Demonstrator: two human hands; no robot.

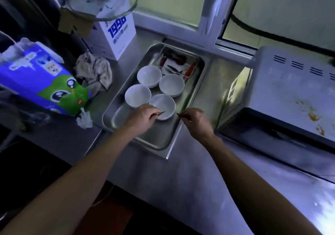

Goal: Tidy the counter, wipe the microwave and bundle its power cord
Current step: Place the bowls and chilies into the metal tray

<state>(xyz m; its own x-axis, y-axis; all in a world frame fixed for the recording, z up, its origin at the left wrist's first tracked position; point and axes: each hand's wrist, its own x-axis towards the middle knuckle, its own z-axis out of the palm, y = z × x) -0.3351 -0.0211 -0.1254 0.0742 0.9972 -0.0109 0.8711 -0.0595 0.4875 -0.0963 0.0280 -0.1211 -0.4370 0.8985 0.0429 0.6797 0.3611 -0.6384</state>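
Note:
A steel tray [163,140] lies on the metal counter and holds several white bowls [171,85]. At its far end sits a container of red chilies [178,65]. My left hand [143,116] pinches a dried red chili [161,113] over the nearest bowl [164,104]. Just past the tray's right rim, my right hand [196,119] pinches another chili [179,115]. The white microwave [290,89] stands at the right, its top stained with orange smears. A crumpled grey cloth [94,71] lies left of the tray.
A blue and green tissue pack [41,82] lies at the left with a crumpled tissue [84,119] below it. A white box [114,37] with a glass lid [101,0] on top stands at the back. A window and a black cable [253,28] run behind.

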